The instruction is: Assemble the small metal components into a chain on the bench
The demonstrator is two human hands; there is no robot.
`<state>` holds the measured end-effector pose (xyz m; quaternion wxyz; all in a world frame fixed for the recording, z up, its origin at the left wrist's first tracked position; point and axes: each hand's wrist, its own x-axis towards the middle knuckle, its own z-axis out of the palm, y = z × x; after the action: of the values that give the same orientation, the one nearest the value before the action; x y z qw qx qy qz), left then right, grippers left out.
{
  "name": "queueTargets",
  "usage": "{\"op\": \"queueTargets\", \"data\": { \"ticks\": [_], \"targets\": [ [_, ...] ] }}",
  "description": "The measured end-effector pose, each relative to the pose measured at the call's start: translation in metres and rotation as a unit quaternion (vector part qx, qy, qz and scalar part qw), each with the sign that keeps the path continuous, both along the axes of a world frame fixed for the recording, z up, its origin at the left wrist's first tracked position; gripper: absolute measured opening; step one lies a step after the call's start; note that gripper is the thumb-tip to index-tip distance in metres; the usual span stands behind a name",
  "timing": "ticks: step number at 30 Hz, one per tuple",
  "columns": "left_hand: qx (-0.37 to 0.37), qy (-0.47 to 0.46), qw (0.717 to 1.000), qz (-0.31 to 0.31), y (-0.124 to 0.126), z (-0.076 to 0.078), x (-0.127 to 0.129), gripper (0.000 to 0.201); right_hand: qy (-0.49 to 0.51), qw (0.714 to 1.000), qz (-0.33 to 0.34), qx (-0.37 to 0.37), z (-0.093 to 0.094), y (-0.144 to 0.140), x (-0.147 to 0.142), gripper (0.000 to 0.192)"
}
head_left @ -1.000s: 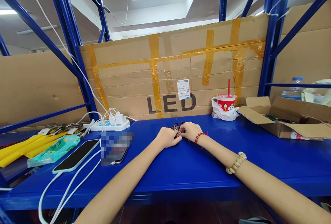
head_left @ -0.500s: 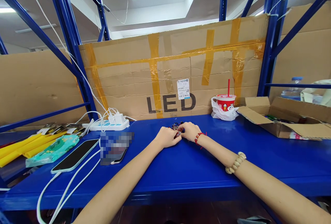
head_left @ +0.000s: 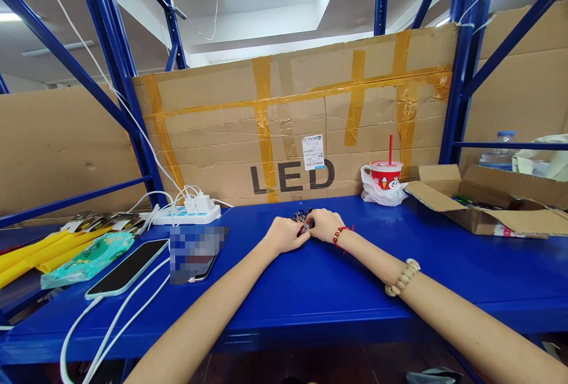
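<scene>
Both hands stay put: left hand and right hand pinch small metal parts; cardboard box holds unclear items.

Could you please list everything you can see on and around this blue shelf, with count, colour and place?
small metal parts: a cluster, dark and silvery, mid-shelf at the fingertips
shelf: one, blue
cardboard sheet: one, brown, taped, marked LED, behind
cup: one, red and white, red straw, right back
cardboard box: one, brown, open, far right
power strip: one, white, left back
phones: two, left, on white cables
packet: one, teal, left
yellow strips: several, far left
bottle: one, clear, far right
left hand: at the parts
right hand: at the parts, red bracelet
</scene>
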<state>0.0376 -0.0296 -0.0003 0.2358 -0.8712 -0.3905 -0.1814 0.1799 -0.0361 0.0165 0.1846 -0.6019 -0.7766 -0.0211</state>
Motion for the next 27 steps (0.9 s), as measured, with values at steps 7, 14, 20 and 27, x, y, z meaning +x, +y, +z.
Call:
{"op": "queueTargets", "data": {
  "ticks": [7, 14, 20, 27],
  "targets": [
    [-0.006, -0.132, 0.984, 0.121, 0.0059, -0.0004, -0.0027, 0.042, 0.036, 0.999, 0.017, 0.000, -0.0031, 0.0035, 0.0011, 0.018],
    [-0.051, -0.128, 0.973, 0.187, 0.0027, 0.0039, -0.0020, 0.041, 0.132, 0.981, 0.029, 0.140, 0.0030, -0.0014, 0.0004, 0.016],
    [-0.086, -0.111, 0.970, 0.196, 0.0002, 0.0076, -0.0012, 0.042, 0.198, 0.946, 0.149, 0.208, 0.0022, -0.0019, -0.0030, 0.021],
    [-0.096, -0.100, 0.969, 0.203, 0.0010, 0.0071, -0.0013, 0.040, 0.162, 0.947, 0.195, 0.199, -0.0012, -0.0005, -0.0041, 0.019]
  ]
}}
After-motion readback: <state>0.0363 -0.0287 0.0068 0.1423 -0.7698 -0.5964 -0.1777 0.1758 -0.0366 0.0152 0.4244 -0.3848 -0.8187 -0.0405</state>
